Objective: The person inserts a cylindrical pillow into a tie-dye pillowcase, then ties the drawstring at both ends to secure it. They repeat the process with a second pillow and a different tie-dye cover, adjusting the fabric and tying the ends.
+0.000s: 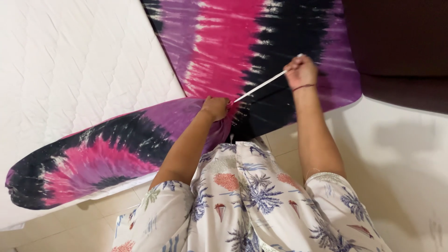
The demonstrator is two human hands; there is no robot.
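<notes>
white mattress (pixel 70 60) — pillow (pixel 93 158) in tie-dye pillowcase (pixel 154 126)

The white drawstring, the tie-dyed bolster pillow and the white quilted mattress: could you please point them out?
white drawstring (pixel 261 86), head view, mid-length of the taut cord
tie-dyed bolster pillow (pixel 93 161), head view, pink middle
white quilted mattress (pixel 70 60), head view, bare top

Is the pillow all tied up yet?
Not quite. The bolster pillow is already inside its tie-dye cover. The left hand pinches the cover's end while the right hand pulls the white drawstring tight. No knot shows yet.
</notes>
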